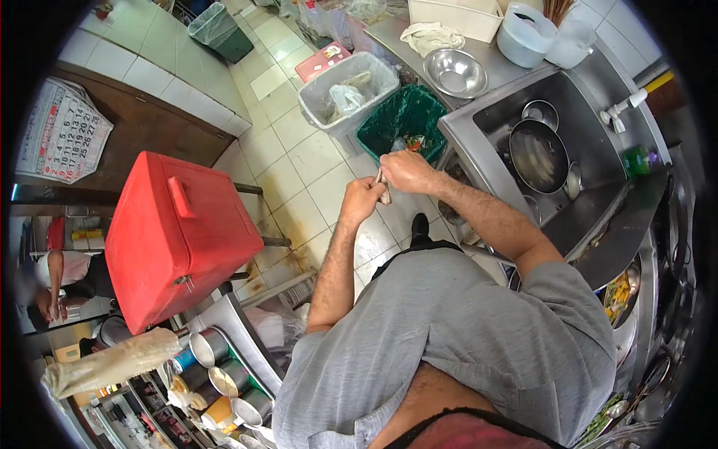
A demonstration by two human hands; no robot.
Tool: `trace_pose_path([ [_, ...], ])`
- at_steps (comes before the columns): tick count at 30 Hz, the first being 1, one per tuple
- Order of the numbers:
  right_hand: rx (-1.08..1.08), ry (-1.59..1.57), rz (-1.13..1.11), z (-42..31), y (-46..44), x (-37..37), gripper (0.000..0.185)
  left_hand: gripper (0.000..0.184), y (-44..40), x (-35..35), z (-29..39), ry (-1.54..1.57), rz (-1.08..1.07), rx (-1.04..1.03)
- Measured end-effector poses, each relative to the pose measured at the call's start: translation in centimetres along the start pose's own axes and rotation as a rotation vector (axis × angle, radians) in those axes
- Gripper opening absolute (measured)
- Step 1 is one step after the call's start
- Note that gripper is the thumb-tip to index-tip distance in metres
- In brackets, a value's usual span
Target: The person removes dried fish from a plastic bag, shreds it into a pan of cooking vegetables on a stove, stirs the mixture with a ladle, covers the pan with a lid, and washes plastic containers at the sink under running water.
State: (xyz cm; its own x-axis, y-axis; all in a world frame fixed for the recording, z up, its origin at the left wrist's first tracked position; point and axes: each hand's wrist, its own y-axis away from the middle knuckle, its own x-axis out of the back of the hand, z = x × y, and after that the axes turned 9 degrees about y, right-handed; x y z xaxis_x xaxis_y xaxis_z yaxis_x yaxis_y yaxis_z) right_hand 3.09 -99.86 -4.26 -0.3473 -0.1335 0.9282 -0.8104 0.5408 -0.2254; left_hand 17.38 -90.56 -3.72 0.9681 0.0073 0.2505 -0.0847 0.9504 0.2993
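Observation:
My left hand (361, 199) and my right hand (407, 172) meet in front of me, both closed on a small crumpled cloth (384, 189) that looks pale and greyish. Part of the cloth hangs below the fingers; the rest is hidden inside the hands. Just beyond my right hand stands a green bin (404, 112) with food scraps in it. Behind that is a grey bin (348, 93) with a plastic liner and a white bag inside.
At right, a steel sink (486, 123) holds a frying pan (538, 156) and smaller pans. A metal bowl (455, 72) sits on the counter beside it. A red cooler box (183, 239) stands at left. Stacked pots (209, 346) are lower left. Another person (71, 277) is at far left.

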Motion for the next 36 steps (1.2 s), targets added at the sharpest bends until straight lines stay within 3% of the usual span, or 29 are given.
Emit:
trace_pose_path([
  [2, -0.242, -0.49, -0.072, 2.6, -1.3, -1.5, 0.01, 0.024, -1.5, -0.6, 0.3, -0.15, 0.095, -0.103],
  [3, -0.551, -0.975, -0.297, 3.3, -1.8, -0.9, 0.01, 0.023, -2.1, -0.6, 0.9, -0.209, 0.109, -0.141],
  [4, -0.556, -0.981, -0.297, 3.9, -2.0, -0.7, 0.01, 0.023, -3.1, -0.7, 0.6, -0.212, 0.104, -0.136],
  [6, -0.768, -1.628, -0.355, 5.2, -2.4, -0.4, 0.015, 0.022, -5.1, -0.8, -0.4, -0.13, 0.112, -0.296],
  [11, -0.879, -1.832, -0.16, 6.1, -4.6, -0.4, 0.019, 0.022, -8.1, -0.8, 0.1, -0.075, 0.146, -0.2],
  [18, -0.909, -1.763, -0.086, 5.8, -7.3, 0.9, 0.017, 0.022, -9.6, 1.2, 0.5, -0.019, 0.119, -0.162],
  [20, -0.774, -1.793, 0.046, 6.2, -8.6, 2.0, 0.015, 0.022, -9.4, 1.8, -2.3, -0.184, 0.091, -0.194],
  [22, -0.651, -1.531, 0.102, 7.5, -10.8, 5.3, 0.013, 0.022, -9.2, 1.8, -5.8, -0.353, 0.046, -0.236],
  [24, -0.511, -0.883, 0.152, 9.3, -12.5, 5.1, 0.013, 0.024, -8.4, 1.3, -8.7, 0.186, 0.058, 0.035],
  [25, -0.532, -0.876, 0.167, 10.4, -12.8, 4.2, 0.013, 0.026, -7.3, 1.6, -4.5, 0.175, 0.087, 0.107],
  [27, -0.612, -0.124, -0.145, 12.5, -13.6, 1.1, 0.019, 0.027, -8.9, 2.5, -5.9, 0.27, 0.08, 0.096],
  [28, -0.628, -0.124, -0.137, 13.3, -13.5, 0.3, 0.019, 0.027, -9.4, 3.1, -5.4, 0.366, 0.095, 0.099],
  [30, -0.436, 0.302, -0.022, 14.3, -12.5, -1.2, 0.028, 0.025, -10.4, 4.1, -3.8, 0.406, 0.073, 0.069],
  [32, -0.549, 0.218, -0.105, 13.9, -12.9, -1.0, 0.029, 0.025, -11.7, 4.9, -1.8, 0.484, 0.099, -0.016],
  [34, -0.638, -0.159, 0.142, 13.3, -12.5, -0.5, 0.026, 0.024, -12.9, 5.2, -0.3, 0.537, 0.051, -0.056],
  [36, -0.651, -0.561, 0.108, 11.1, -10.7, 1.1, 0.031, 0.022, -13.8, 4.8, 1.4, 0.6, -0.018, -0.101],
])
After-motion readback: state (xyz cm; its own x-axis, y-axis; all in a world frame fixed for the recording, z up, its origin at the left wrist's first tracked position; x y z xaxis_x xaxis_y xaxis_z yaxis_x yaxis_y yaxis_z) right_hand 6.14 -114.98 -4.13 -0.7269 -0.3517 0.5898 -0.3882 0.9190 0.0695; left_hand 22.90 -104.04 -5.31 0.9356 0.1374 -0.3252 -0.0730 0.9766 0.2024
